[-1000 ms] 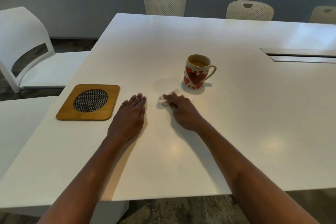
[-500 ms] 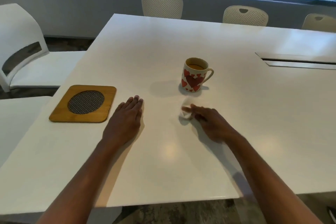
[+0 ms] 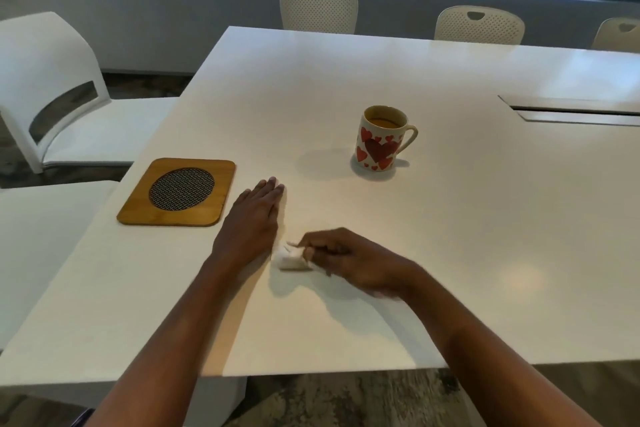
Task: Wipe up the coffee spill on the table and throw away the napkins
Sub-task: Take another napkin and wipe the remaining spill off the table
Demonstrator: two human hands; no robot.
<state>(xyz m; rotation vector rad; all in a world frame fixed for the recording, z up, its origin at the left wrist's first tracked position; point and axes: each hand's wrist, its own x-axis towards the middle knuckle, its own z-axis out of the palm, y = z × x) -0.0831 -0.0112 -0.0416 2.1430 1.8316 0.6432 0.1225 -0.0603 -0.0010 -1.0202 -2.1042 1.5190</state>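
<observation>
Left hand [image 3: 252, 222]: lying flat, palm down on the table [image 3: 398, 236], fingers straight and pressed together, pointing toward the mug [image 3: 381, 139]; it is gripping nothing, and its forearm is reaching in from the near edge.
Right hand [image 3: 353, 262]: curling its fingers around a wadded white napkin [image 3: 289, 257], knuckles up, blurred; its forearm is angling in from the near right.
Napkin: sitting nearer than the mug and to its left, pressed to the table, just beside the left wrist.
Mug: standing upright, white with red hearts, brown liquid inside, handle turning right, well apart from both hands.
Wooden trivet [image 3: 180, 192]: lying flat left of the mug, near the left fingertips.
</observation>
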